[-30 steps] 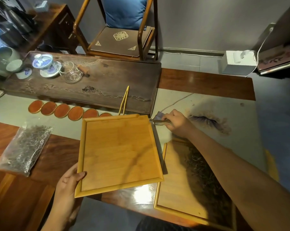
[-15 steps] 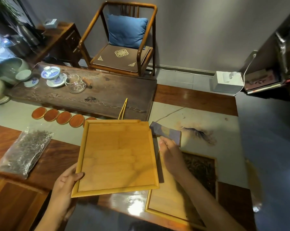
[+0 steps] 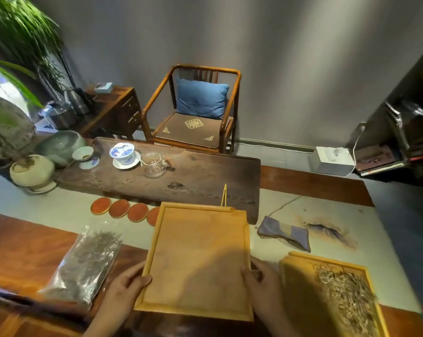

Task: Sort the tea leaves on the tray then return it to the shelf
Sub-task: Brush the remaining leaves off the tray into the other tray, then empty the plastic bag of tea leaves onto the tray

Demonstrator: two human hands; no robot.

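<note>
Both hands [image 3: 123, 288] [image 3: 261, 280] gripping empty tray [image 3: 198, 259]; leaves [image 3: 344, 288] apparently unsorted on second tray [image 3: 293, 288] (blurred); shelving still pending.

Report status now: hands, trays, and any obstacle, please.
Left hand and right hand both grip the empty tray. Tea leaves sit in second tray, right. Blue cloth lies beyond; nothing blocking.

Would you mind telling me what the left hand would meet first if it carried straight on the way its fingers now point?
The left hand grips the empty tray's left rim, fingers pointing right across it. Going straight on, it would probably meet the right hand on the opposite rim, though depth is hard to judge.
</note>
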